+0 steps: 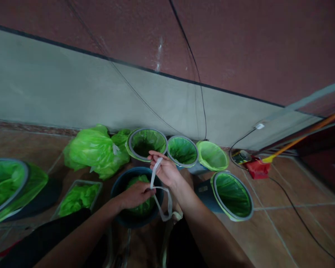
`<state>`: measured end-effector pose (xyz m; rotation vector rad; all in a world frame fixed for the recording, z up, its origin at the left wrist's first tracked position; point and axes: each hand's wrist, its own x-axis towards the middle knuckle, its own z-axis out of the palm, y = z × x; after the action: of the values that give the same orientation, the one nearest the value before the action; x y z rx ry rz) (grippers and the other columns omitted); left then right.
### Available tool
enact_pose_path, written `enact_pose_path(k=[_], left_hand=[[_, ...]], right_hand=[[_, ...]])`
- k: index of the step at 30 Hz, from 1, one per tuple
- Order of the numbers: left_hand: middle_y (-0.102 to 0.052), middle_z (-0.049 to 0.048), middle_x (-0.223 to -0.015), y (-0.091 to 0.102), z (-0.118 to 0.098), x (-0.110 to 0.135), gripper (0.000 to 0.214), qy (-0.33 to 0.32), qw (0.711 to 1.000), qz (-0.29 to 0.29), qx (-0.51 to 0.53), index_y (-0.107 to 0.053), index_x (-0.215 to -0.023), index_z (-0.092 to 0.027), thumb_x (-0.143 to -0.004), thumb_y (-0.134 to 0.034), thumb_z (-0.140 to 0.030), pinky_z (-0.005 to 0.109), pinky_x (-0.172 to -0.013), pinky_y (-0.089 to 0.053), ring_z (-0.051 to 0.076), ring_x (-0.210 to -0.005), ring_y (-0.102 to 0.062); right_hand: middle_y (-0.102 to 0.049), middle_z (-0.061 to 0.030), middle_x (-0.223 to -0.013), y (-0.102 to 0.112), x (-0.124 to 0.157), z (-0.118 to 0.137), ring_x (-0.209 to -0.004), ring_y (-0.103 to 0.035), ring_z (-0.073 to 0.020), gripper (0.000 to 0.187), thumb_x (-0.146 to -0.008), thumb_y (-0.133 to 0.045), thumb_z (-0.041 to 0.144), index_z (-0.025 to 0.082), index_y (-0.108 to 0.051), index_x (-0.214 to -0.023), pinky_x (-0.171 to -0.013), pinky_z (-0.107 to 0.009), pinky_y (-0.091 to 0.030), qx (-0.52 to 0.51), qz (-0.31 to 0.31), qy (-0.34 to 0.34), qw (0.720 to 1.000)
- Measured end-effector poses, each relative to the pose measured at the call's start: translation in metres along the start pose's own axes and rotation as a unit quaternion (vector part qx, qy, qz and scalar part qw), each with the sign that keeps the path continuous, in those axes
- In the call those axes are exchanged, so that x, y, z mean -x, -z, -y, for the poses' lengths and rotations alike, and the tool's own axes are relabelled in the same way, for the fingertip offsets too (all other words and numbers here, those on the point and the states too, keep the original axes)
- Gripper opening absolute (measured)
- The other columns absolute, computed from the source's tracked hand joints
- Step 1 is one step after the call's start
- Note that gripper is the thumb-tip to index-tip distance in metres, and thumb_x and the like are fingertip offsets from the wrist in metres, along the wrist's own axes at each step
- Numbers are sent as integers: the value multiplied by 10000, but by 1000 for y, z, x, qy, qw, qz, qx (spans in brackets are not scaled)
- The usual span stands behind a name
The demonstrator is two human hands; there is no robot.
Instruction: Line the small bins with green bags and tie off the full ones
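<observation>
A white flexible strip (154, 172) stretches between my two hands, with a loose loop of it hanging below them. My left hand (138, 194) pinches its lower part between thumb and fingers. Higher and to the right, my right hand (165, 168) is palm up, with its fingers curled around the strip's upper part. Beneath both hands stands a dark blue bucket (117, 190), partly covered by my left arm. Crumpled green plastic bag material (141, 182) lies inside it.
Several lined bins surround me, including a right-hand bin (216, 193) and a left-hand bin (25, 175). A full green bag (92, 149) leans near the wall. A clear tray (99, 193) holds green plastic. A red dustpan (258, 169) and black cable (293, 208) lie to the right.
</observation>
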<state>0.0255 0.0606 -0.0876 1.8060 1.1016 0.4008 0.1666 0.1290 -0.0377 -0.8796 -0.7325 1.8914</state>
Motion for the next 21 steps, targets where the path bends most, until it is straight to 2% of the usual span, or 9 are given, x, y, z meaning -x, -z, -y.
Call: enact_pose_path(k=[2,4,6,7,10,13,15,18,21], left_hand=[[-495,-16,-607,1,4,-2,358,32,999,-39,20,-550,-665,-195,-905,-390,-407,257,-606,-353,141,-604,-472],[-451,-21,-576,1,11,-5,394,55,994,-80,58,-477,-611,-202,-910,-355,-428,262,-588,-334,133,-574,-436],[-431,-26,-550,3,20,-9,414,64,986,-106,114,-459,-598,-204,-903,-345,-458,263,-574,-329,125,-546,-413],[-431,-27,-543,4,24,-10,428,68,980,-119,145,-472,-600,-200,-897,-346,-482,262,-567,-329,122,-537,-408],[-453,-26,-534,7,32,-13,483,85,960,-156,216,-571,-646,-176,-871,-368,-552,258,-547,-325,118,-523,-406],[-485,-13,-499,10,37,-13,526,117,943,-194,243,-634,-635,-161,-842,-404,-586,263,-530,-311,123,-501,-418],[-530,7,-494,13,37,-12,504,130,930,-221,263,-654,-619,-154,-820,-445,-566,266,-526,-312,131,-498,-442],[-620,42,-562,19,34,-8,443,136,909,-239,312,-700,-663,-134,-795,-501,-507,266,-542,-334,143,-530,-497],[-642,32,-603,27,28,-3,360,128,915,-214,317,-717,-691,-129,-755,-573,-452,258,-558,-343,140,-556,-511]], right_hand=[[-643,16,-737,6,-1,-4,-654,-532,-108,277,-653,-754,252,189,-680,-913,-628,-244,-422,79,-58,0,995],[-612,36,-691,10,2,-11,-665,-538,-118,292,-630,-774,275,189,-651,-881,-652,-253,-427,203,-71,-6,977],[-621,29,-719,14,7,-20,-695,-559,-130,317,-649,-770,329,185,-638,-899,-658,-257,-432,311,-24,-33,949],[-642,18,-772,16,11,-24,-708,-576,-133,359,-684,-747,369,190,-633,-974,-647,-255,-436,344,5,-59,937],[-652,18,-809,24,18,-37,-591,-558,-108,383,-789,-638,399,213,-583,-1119,-550,-232,-403,428,77,-140,889],[-595,28,-653,30,21,-41,-541,-508,-97,118,-829,-555,276,180,-613,-865,-535,-222,-350,531,125,-101,832],[-554,24,-583,31,21,-38,-556,-501,-100,168,-849,-513,241,177,-572,-705,-541,-222,-333,566,147,-72,808],[-534,25,-535,27,27,-30,-517,-477,-98,279,-891,-469,279,183,-557,-645,-519,-222,-322,587,202,-98,778],[-555,10,-506,25,34,-31,-495,-486,-106,358,-899,-452,289,188,-564,-575,-512,-228,-335,631,272,-158,710]])
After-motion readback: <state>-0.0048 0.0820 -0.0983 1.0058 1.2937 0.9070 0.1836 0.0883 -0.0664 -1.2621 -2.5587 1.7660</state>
